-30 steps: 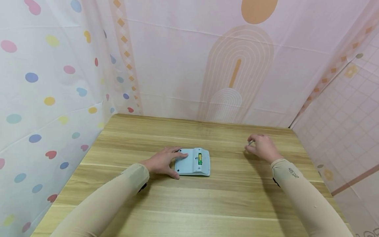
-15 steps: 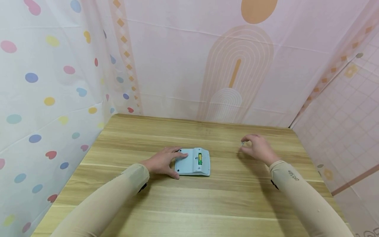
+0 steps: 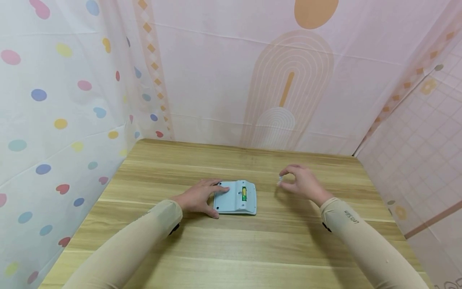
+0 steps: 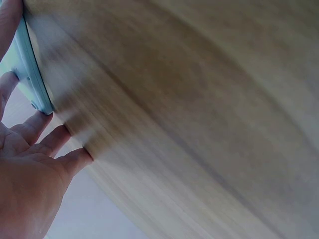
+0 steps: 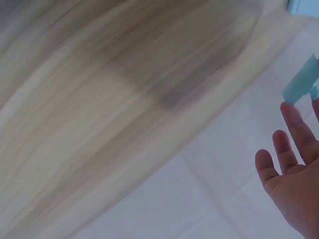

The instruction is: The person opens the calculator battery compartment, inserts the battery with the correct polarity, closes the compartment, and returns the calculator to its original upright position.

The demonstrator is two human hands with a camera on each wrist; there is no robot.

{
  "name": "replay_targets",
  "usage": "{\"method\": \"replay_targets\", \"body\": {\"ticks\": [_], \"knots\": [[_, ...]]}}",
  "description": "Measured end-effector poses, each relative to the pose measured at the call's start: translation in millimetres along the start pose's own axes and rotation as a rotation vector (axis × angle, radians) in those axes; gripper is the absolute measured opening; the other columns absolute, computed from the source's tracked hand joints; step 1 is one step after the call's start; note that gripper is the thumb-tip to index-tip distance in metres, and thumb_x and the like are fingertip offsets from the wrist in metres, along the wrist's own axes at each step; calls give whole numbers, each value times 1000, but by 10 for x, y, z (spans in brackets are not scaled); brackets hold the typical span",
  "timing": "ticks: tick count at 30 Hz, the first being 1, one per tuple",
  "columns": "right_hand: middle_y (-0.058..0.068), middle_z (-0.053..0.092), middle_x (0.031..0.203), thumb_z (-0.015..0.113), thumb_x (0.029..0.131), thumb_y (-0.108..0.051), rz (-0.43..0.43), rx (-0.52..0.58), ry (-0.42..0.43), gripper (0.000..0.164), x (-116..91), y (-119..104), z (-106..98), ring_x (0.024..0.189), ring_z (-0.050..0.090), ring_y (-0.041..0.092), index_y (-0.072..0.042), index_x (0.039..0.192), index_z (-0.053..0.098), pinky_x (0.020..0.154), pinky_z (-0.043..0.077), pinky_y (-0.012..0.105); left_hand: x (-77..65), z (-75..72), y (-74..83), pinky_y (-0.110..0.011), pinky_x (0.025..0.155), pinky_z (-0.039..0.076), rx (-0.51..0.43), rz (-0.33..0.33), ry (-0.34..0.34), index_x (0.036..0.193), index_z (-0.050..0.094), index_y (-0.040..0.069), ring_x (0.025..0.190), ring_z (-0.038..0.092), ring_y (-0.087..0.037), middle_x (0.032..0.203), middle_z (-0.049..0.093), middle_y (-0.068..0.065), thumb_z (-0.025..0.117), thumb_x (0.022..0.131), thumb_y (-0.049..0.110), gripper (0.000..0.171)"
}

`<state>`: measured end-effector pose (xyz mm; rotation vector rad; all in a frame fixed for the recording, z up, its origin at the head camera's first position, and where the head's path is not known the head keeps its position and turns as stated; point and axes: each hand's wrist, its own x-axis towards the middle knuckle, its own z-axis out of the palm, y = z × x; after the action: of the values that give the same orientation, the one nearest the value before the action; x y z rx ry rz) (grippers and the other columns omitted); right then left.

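A light blue device (image 3: 234,197) lies back-up on the wooden table (image 3: 231,249), its battery slot uncovered and a green and yellow battery (image 3: 244,194) showing. My left hand (image 3: 207,196) rests on its left end with straight fingers on top and the thumb at the near edge. The left wrist view shows the device's rim (image 4: 31,69) beside my left fingers (image 4: 47,142). My right hand (image 3: 288,180) hovers right of the device and pinches a small light blue plastic piece (image 3: 280,179). The same plastic piece (image 5: 301,82) shows at my right fingertips in the right wrist view.
Patterned pink and white cloth walls (image 3: 223,80) close in the table at the back, left and right. Bare wood lies in front of the device and along the back edge (image 3: 238,149).
My right hand has moved left towards the device, carrying the small piece with it. The left hand and the device have stayed in place.
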<state>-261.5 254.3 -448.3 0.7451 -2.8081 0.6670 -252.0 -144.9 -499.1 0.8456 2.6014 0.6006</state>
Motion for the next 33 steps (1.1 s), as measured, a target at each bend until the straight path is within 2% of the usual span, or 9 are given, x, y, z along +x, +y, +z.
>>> {"method": "replay_targets", "body": {"ticks": [12,21,26,33], "knots": [[3,80,115,92,86,-27,-36,21,-70,31,55,-246,91,126,67,37,-14,109,78,109,54,57,4,4,-4,-65,130,26,-1,-5,-2,162,47,34,164,23,-41,178,27,-10,92,80,54,96],[5,76,122,91,87,-30,5,67,-150,34,82,-403,152,129,65,33,-15,114,76,110,54,53,-8,-3,22,-66,130,24,-2,-13,-3,162,47,34,164,23,-41,178,27,-10,92,81,53,95],[2,78,121,91,87,-33,-23,73,-169,34,96,-464,193,128,65,32,-16,113,76,110,54,53,-9,-9,35,-66,130,25,-3,-17,-5,162,47,34,164,23,-41,178,27,-9,92,81,52,94],[1,79,120,91,87,-33,-66,121,-207,38,133,-554,277,125,68,28,-12,116,77,110,54,50,0,-7,23,-66,130,25,3,-13,-7,162,47,34,164,24,-41,178,27,-9,91,81,54,95]]}}
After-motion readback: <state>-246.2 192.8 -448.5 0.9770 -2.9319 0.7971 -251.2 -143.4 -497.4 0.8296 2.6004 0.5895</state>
